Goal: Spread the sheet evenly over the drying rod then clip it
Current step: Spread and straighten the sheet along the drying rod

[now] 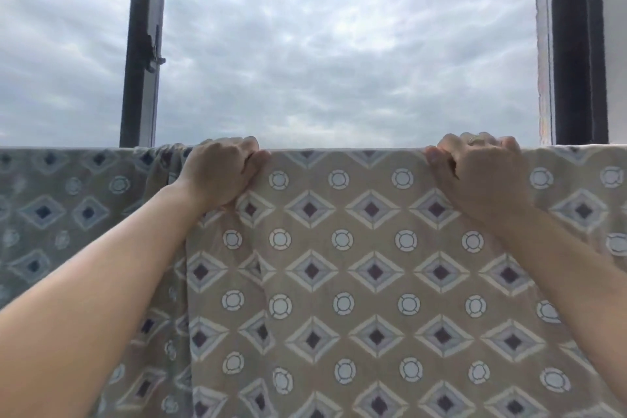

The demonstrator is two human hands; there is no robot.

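Observation:
A beige sheet (346,268) printed with diamonds and circles hangs over a horizontal drying rod that runs across the view at mid height; the rod itself is hidden under the cloth. My left hand (220,173) grips the sheet's top fold left of centre, where the fabric bunches into folds. My right hand (481,176), with a ring on one finger, grips the top fold further right. Between my hands the cloth lies flat and taut. No clip is in sight.
Behind the sheet is an open window with a cloudy sky. A dark window frame post (140,44) stands at the left and another frame post (576,44) at the right. The sheet's left part (68,214) looks paler.

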